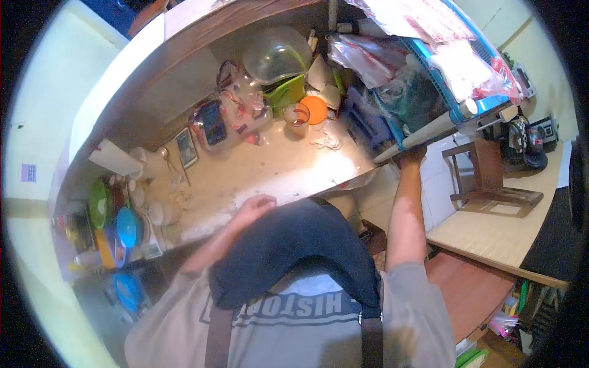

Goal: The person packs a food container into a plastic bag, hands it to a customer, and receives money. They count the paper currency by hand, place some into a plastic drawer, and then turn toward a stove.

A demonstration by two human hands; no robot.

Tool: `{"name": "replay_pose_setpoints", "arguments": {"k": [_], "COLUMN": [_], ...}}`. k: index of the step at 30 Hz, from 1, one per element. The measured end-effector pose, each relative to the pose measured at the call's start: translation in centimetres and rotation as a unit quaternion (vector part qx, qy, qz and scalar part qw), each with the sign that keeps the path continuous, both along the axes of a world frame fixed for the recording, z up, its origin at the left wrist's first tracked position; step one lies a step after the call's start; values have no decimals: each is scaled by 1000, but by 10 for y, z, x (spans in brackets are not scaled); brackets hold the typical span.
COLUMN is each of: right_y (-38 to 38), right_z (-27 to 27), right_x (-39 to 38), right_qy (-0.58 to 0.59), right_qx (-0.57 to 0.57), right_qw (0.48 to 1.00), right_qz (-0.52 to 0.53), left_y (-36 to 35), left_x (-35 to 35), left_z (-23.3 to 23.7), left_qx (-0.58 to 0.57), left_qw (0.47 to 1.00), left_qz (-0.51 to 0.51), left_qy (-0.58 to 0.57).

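Note:
My left hand [257, 207] lies at the front edge of the pale worktop [224, 178], its fingers loosely extended and holding nothing I can see. Off to the right, my right hand [412, 156] is at the lower white pole [429, 130] of a blue-and-white rack [429, 64]. It appears to grip the pole, though its fingertips are hidden. Plastic bags [368, 58] fill the rack. Beyond my left hand on the worktop stand a clear cup [297, 120], an orange lid [314, 110] and a plastic-wrapped pack [240, 109].
A phone-like flat device [186, 148] lies on the worktop. Bowls, including a blue one [127, 226] and a green one [99, 203], crowd the left end. A clear container [277, 55] sits at the back. On the right, a wooden stand [488, 175] rests on another table [466, 236].

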State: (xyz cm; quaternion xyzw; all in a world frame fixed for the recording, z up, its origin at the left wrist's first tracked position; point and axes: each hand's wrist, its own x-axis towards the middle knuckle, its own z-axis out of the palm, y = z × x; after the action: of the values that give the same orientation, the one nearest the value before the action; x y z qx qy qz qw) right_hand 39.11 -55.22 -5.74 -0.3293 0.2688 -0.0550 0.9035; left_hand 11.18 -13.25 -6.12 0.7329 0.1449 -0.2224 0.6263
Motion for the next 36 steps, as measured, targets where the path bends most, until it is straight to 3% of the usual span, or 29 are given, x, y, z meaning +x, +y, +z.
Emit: {"name": "replay_pose_setpoints", "arguments": {"k": [6,12,15,17,18,19,20,21,22,23,27,29,30,32,33,36], "right_y": [-3,-4,-17,-42,-57,-79,-87,-82,-71,-56,-20,-15,-14,-4,2,16], "right_z": [0,8,15,14,11,-21,-32,-28,-22,-12,1,-10,-9,-18,-23,-34], "right_x": [13,10,-1,-16,-27,-34,-42,-55,-67,-74,-70,-69,-37,-16,-5,13], "right_qy": [-22,-45,-44,-25,-5,-12,61,61,105,141,121,-2,128,91,64,13], "right_qx": [-73,-235,-442,-606,-673,-748,-766,-767,-569,-329,-303,-329,-200,-154,-146,-138], "right_qw": [994,960,876,771,720,661,640,638,813,928,941,937,969,980,981,978], "right_qz": [84,147,187,196,167,56,23,23,66,105,93,117,63,87,112,157], "left_y": [18,29,32,36,39,42,44,44,44,44,47,49,51,50,49,41], "left_x": [-15,-23,-21,-23,-24,-26,-29,-30,-31,-33,-43,-48,-50,-57,-66,-91], "left_z": [-6,-9,-3,1,0,-1,-3,0,7,11,9,7,8,13,11,7], "left_qx": [-6,-34,-19,-14,-17,-15,-13,-15,-19,-22,-41,-36,-32,-35,-32,-21], "left_qw": [999,998,999,1000,1000,999,999,999,998,997,996,998,998,998,999,993], "left_qz": [27,25,15,11,10,14,18,17,16,17,27,-10,12,-61,-34,-74], "left_qy": [47,36,28,23,21,30,40,40,54,67,72,45,44,6,7,95]}}
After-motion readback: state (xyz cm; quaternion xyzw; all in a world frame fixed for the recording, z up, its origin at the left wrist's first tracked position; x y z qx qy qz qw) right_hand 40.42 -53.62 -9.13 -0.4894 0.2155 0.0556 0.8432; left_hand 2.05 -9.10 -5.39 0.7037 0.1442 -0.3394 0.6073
